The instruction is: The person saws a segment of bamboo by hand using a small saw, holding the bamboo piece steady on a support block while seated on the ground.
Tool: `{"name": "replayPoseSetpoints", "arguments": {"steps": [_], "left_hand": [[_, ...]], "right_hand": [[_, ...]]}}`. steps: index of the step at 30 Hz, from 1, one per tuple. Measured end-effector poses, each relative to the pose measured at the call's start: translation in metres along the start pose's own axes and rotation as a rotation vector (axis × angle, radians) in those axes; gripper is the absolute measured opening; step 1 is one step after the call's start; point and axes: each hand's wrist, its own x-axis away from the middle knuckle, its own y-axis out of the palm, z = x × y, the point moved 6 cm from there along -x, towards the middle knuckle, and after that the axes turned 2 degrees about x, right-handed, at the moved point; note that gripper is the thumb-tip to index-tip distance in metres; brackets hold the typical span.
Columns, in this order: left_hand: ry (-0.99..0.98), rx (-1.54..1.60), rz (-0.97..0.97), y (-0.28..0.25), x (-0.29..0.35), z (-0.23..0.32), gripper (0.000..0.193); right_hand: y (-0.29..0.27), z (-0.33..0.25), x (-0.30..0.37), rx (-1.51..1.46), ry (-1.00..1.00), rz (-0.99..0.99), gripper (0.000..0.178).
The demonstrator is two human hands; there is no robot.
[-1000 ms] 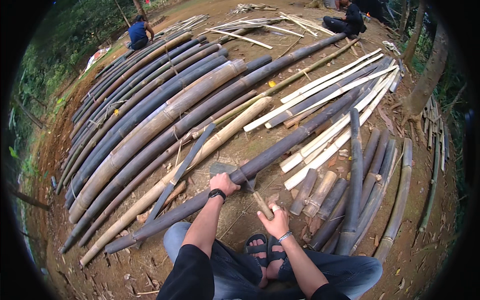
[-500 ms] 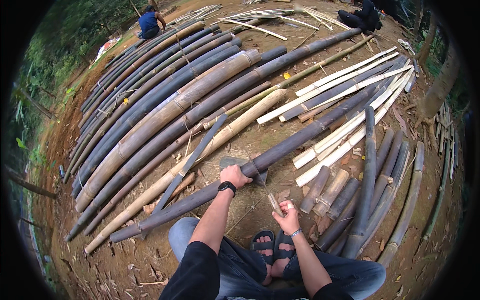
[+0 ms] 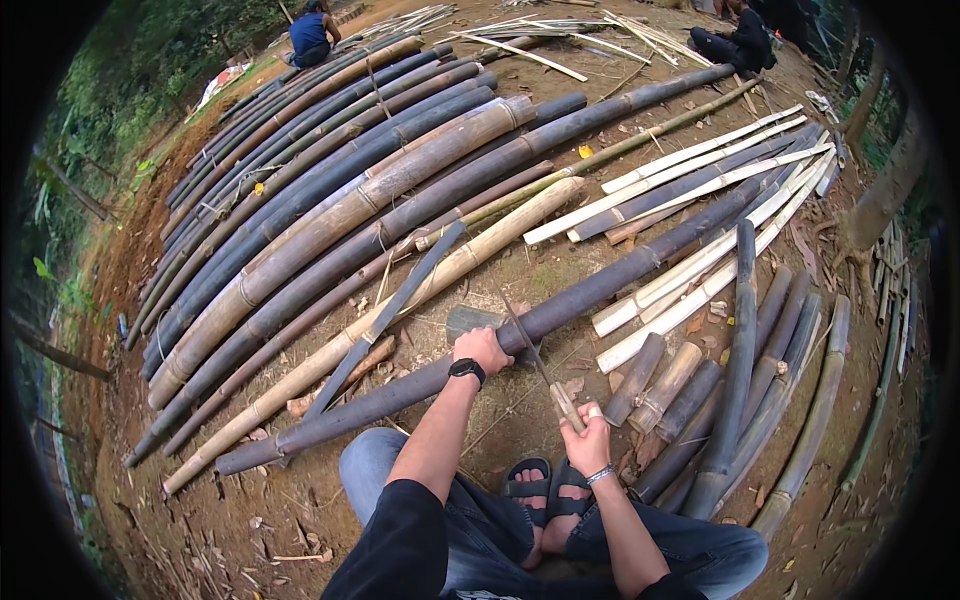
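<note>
A long dark bamboo pole (image 3: pixel 420 382) lies slantwise in front of my knees. My left hand (image 3: pixel 483 350) is closed over it from above, left of the saw. A hand saw (image 3: pixel 566 408) with a pale wooden handle and narrow blade is gripped in my right hand (image 3: pixel 588 437). The blade lies across the pole just right of my left hand, its tip on the far side. Whether the teeth have entered the bamboo cannot be made out. Under the pole, beyond my left hand, shows a short dark piece (image 3: pixel 474 320).
Many whole bamboo poles (image 3: pixel 340 215) lie side by side at the left. Pale split strips (image 3: pixel 690 285) and short cut lengths (image 3: pixel 667 388) lie at the right, beside longer dark pieces (image 3: pixel 738 370). Two people (image 3: pixel 312 38) sit farther back. A tree trunk (image 3: pixel 885 205) stands far right.
My right hand has pushed the saw slightly forward across the pole. My left hand keeps its hold on the bamboo. The whole view has shifted a little.
</note>
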Motion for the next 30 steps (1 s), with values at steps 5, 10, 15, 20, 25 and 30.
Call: {"name": "replayPoseSetpoints", "arguments": {"steps": [5, 10, 15, 20, 25, 30], "left_hand": [[0.05, -0.003, 0.035, 0.012, 0.001, 0.004, 0.066], [0.001, 0.044, 0.009, 0.013, -0.003, -0.005, 0.071], [0.093, 0.045, 0.125, 0.009, -0.003, -0.004, 0.08], [0.153, -0.068, 0.217, 0.004, 0.0, -0.008, 0.088], [0.116, -0.067, 0.177, -0.004, -0.01, -0.008, 0.085], [0.193, -0.11, 0.244, 0.002, -0.019, -0.018, 0.083]], "right_hand": [[-0.025, -0.049, -0.005, 0.132, -0.01, -0.025, 0.023], [-0.078, -0.112, -0.001, 0.08, -0.039, 0.046, 0.02], [-0.135, -0.054, 0.013, 0.234, 0.025, 0.313, 0.022], [-0.13, 0.036, 0.014, 0.429, 0.084, 0.473, 0.024], [-0.106, 0.078, 0.003, 0.479, 0.21, 0.304, 0.036], [-0.1, 0.104, 0.008, 0.491, 0.242, 0.234, 0.044]]}}
